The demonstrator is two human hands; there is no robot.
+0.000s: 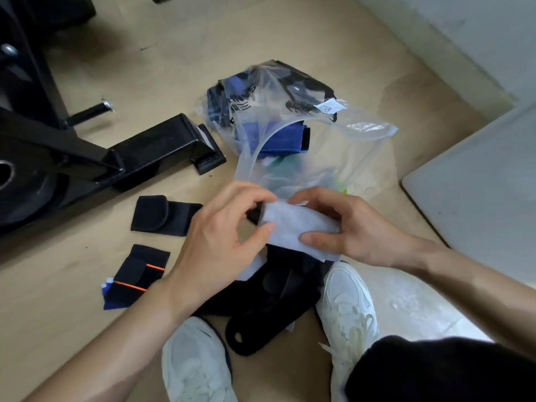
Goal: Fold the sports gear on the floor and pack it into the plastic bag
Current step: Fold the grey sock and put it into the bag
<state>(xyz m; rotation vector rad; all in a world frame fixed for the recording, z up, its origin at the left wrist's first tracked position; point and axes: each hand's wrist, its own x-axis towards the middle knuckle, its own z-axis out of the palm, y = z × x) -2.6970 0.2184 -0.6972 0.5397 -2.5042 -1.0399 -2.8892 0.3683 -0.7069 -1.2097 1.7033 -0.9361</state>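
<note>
Both hands hold a black brace with a white fabric panel point(293, 224) above the floor. My left hand point(220, 242) pinches its left end between thumb and fingers. My right hand point(345, 230) grips its right end, thumb on top. The black part of the brace point(269, 291) hangs down to the floor between my shoes. Behind the hands lies a clear plastic bag point(316, 132) holding blue and black folded gear point(284, 137). Left of my hands, two folded black wraps lie on the floor: a plain one point(162, 214) and one with orange stripes point(139, 274).
A black metal gym frame point(116, 155) with a weight plate point(20, 184) stands on the left. A grey mat point(478, 181) lies at the right, a pale wall point(464, 30) behind it. My white shoes point(348, 309) rest on the wooden floor point(72, 329) near a second clear bag point(412, 300).
</note>
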